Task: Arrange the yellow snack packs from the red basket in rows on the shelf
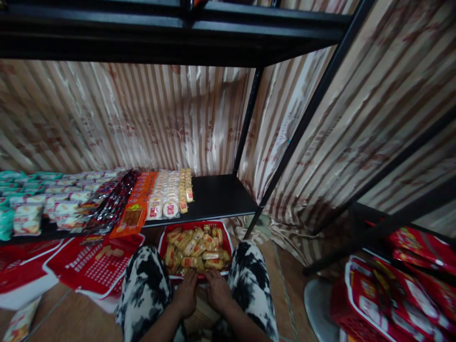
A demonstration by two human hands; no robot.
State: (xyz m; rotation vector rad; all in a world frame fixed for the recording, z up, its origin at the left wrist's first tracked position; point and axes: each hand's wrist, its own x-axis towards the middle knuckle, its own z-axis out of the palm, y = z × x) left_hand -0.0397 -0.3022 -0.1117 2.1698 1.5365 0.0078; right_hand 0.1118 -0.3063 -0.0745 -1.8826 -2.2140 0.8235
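Observation:
A red plastic basket (pixel 228 237) with a pale rim stands between my knees, filled with small yellow-wrapped snack packs (pixel 199 247). Both hands are at its near edge, close together. My left hand (pixel 186 290) is on the rim left of the middle, its fingers closed over the edge. Just to its right, my right hand (pixel 215 287) grips the same edge. Parts of the fingers are hard to make out in the dim light. Beyond the basket, rows of similar yellow packs (pixel 185 190) stand on the black shelf (pixel 221 194).
Round white-wrapped snacks (pixel 170 208), orange packets (pixel 135 209), dark packets (pixel 110 199) and white packs (pixel 28 218) line the shelf leftward. Red baskets (pixel 96 266) lie at left. Another full red basket (pixel 342 297) is at right, beside a shelf post (pixel 285 156). A shelf (pixel 160 28) hangs overhead.

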